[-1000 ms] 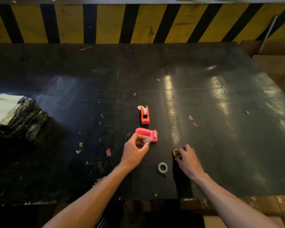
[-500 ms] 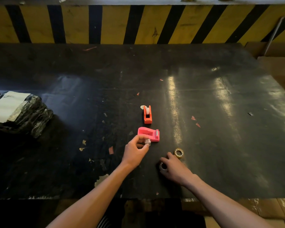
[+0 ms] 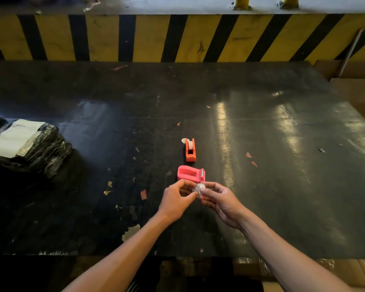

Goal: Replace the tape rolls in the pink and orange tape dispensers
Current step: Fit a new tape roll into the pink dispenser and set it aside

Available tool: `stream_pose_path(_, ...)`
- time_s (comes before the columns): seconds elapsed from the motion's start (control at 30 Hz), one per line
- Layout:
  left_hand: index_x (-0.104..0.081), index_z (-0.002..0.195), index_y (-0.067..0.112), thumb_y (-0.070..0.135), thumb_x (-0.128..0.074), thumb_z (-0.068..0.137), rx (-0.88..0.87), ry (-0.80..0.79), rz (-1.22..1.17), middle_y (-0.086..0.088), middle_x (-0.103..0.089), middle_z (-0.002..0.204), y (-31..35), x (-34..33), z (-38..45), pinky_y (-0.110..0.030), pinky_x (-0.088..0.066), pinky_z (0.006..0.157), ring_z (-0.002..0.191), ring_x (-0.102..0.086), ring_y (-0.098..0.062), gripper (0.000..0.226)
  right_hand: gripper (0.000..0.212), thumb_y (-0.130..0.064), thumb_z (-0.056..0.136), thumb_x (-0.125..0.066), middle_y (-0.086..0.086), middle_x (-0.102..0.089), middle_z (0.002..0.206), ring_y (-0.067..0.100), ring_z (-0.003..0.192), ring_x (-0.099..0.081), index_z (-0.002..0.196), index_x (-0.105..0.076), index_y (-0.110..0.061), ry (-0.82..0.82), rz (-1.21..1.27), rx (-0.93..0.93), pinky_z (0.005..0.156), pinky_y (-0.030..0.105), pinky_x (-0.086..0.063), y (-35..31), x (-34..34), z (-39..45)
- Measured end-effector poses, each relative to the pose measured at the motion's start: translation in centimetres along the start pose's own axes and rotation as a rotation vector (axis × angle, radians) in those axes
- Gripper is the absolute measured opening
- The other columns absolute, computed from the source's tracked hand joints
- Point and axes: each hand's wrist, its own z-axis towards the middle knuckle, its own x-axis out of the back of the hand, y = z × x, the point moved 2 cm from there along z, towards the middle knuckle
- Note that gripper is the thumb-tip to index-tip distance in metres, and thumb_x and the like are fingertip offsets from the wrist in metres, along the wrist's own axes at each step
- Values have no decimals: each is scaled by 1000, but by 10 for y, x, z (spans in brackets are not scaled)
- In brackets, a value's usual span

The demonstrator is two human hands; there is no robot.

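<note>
The pink tape dispenser [image 3: 190,174] lies on the black table [image 3: 282,186] with its roll slot empty. Just beyond it the orange tape dispenser [image 3: 190,151] stands with a white roll in its slot. A small white disc [image 3: 184,140] lies at its far end. My left hand [image 3: 175,202] and my right hand [image 3: 221,200] meet just in front of the pink dispenser. Between their fingertips is a small clear tape roll [image 3: 199,188]. The left fingers pinch a small clear piece against it, and the right fingers hold the roll. My right hand hides the table beneath it.
A bundle wrapped in black plastic [image 3: 27,146] sits at the left edge. Cardboard boxes [image 3: 358,91] stand at the far right. A yellow and black striped wall [image 3: 177,36] closes the back. Paper and tape scraps [image 3: 143,194] litter the table near my left hand.
My right hand left the brown core, moved left to the clear roll on the table, picked it up and brought it to my left hand's fingertips. The dispensers stayed put.
</note>
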Motion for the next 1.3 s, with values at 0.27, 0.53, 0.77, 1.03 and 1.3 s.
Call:
stream_pose_path(0.27,-69,104,30,14,-77,86,-99,68,54,17,-69,101,6,1,-6,-10,-53,84,98,-67,5,25,42,-16,85,-73,21,-69,119,25,98,-69,123,-64,-2,-77,84,-4,87,35,-56,-2,-3,-2)
stream_pose_path(0.53,-71,101,21,16,-79,85,-83,70,54,9,-73,92,4,-2,-3,-18,-58,81,87,-70,1,18,31,-21,88,-71,19,-71,107,25,94,-67,114,-71,-4,-66,-106,57,87,37,-51,1,-2,2)
stream_pose_path(0.77,-64,118,26,12,-73,90,1,-26,13,7,-68,110,-2,2,3,-21,-58,87,101,-67,-4,33,31,-12,85,-74,20,-75,104,26,92,-72,112,-65,-2,-1,-211,93,82,36,-58,-1,8,7)
stream_pose_path(1.03,-72,112,27,18,-70,93,189,-161,-74,8,-73,108,-2,7,19,-27,-58,88,101,-70,-7,21,25,-18,82,-78,14,-74,104,30,100,-71,106,-73,-12,-1,-382,93,89,42,-59,-3,13,19)
stream_pose_path(1.3,-35,154,23,23,-80,84,38,-23,424,-5,-38,151,-24,32,72,-40,-41,115,138,-43,-20,83,28,-24,82,-77,-2,-73,101,13,93,-67,108,-72,-16,216,-1011,299,83,28,-53,-37,10,64)
